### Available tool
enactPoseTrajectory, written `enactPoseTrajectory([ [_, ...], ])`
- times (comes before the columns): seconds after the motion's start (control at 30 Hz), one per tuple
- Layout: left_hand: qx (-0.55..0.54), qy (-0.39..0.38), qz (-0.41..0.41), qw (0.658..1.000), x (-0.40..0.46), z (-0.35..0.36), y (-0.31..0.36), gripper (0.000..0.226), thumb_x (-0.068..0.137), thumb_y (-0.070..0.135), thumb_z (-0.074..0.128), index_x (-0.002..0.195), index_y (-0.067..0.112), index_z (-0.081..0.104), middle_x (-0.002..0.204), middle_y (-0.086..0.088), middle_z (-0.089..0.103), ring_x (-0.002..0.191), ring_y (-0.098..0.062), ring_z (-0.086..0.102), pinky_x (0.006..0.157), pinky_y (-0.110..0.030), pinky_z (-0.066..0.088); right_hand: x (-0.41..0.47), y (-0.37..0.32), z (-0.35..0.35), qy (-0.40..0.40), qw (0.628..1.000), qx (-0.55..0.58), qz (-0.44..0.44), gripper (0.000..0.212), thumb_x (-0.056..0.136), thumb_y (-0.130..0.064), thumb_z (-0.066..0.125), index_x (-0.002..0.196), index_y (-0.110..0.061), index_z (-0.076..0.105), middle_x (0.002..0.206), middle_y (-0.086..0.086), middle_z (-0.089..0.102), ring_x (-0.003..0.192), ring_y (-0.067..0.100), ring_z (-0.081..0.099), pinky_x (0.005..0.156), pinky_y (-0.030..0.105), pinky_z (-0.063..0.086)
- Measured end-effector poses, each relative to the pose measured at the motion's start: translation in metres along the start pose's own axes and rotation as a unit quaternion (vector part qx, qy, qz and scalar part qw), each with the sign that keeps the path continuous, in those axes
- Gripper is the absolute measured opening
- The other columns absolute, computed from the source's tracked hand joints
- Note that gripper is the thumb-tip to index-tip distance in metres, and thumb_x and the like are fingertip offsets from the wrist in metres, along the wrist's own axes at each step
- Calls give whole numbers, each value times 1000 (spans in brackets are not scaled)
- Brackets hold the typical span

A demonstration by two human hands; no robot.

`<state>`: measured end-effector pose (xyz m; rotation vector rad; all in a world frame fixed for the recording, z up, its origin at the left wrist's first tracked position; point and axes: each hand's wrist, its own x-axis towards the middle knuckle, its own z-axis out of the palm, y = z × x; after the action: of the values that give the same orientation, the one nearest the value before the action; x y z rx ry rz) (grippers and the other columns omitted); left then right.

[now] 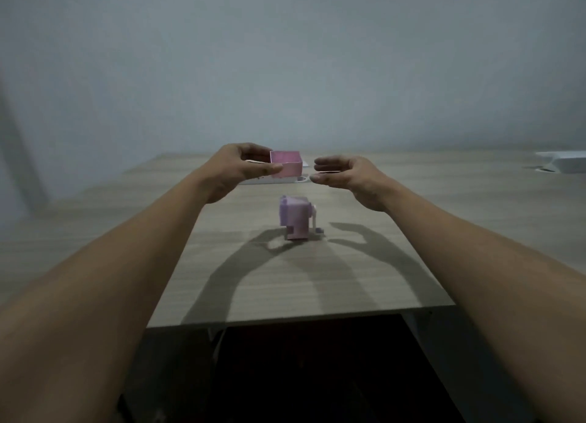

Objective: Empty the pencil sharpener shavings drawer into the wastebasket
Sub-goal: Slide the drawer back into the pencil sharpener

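Note:
A small pink shavings drawer [287, 164] is held upright in the air over the wooden table [348, 283], open side up. My left hand [236, 167] grips it by its left end between thumb and fingers. My right hand [345, 175] hovers just right of the drawer, fingers apart and curved, not touching it. Below the hands, the lilac pencil sharpener [296, 217] with its white crank stands on the table, its drawer slot empty. No wastebasket is visible.
A flat white object [276, 179] lies on the table behind the drawer, partly hidden by my left hand. Another white object [563, 162] sits at the far right edge. A grey wall rises behind the table, and dark floor space lies below its near edge.

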<state>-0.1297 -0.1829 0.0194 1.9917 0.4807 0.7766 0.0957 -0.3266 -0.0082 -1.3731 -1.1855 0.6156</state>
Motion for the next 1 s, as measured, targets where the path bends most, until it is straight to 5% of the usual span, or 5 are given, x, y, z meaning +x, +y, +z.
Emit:
enactPoseTrajectory([
  [0.3, 2, 32, -71, 997, -34, -36, -61, 48, 73, 17, 85, 118, 5, 71, 112, -8, 77, 101, -13, 71, 85, -17, 49, 13, 38, 10, -63, 996, -49, 34, 64, 73, -14, 87, 132, -4, 65, 128, 5, 70, 123, 19, 62, 112, 40, 44],
  [0.5, 38, -18, -144, 989, -40, -11, -87, 51, 73, 15, 87, 120, 3, 70, 110, -8, 76, 103, -18, 70, 93, -26, 52, 10, 51, 17, -80, 995, -40, 52, 51, 82, -14, 80, 131, -10, 66, 129, 9, 70, 112, 19, 65, 100, 36, 47],
  [0.67, 41, -39, -154, 986, -37, 6, -86, 40, 75, 15, 86, 113, 6, 75, 105, -9, 77, 87, -11, 70, 71, -11, 54, 8, 53, 18, -86, 995, -26, 52, 48, 86, -14, 77, 132, -10, 65, 128, 7, 70, 103, 12, 66, 86, 22, 50],
  [0.83, 17, -29, -141, 989, -33, 17, -89, 39, 79, 13, 83, 115, 4, 72, 107, -11, 76, 83, -11, 70, 69, -12, 56, 9, 58, 20, -77, 996, 3, 54, 47, 86, -12, 76, 131, -11, 65, 129, 5, 69, 111, 14, 65, 91, 25, 49],
  [1.0, -54, -18, -153, 987, -33, 21, -99, 44, 80, 7, 80, 121, -2, 66, 111, -16, 73, 95, -20, 69, 86, -26, 57, 8, 58, 21, -72, 996, 6, 56, 47, 86, -12, 75, 132, -10, 65, 123, 6, 70, 104, 14, 67, 82, 20, 49],
])
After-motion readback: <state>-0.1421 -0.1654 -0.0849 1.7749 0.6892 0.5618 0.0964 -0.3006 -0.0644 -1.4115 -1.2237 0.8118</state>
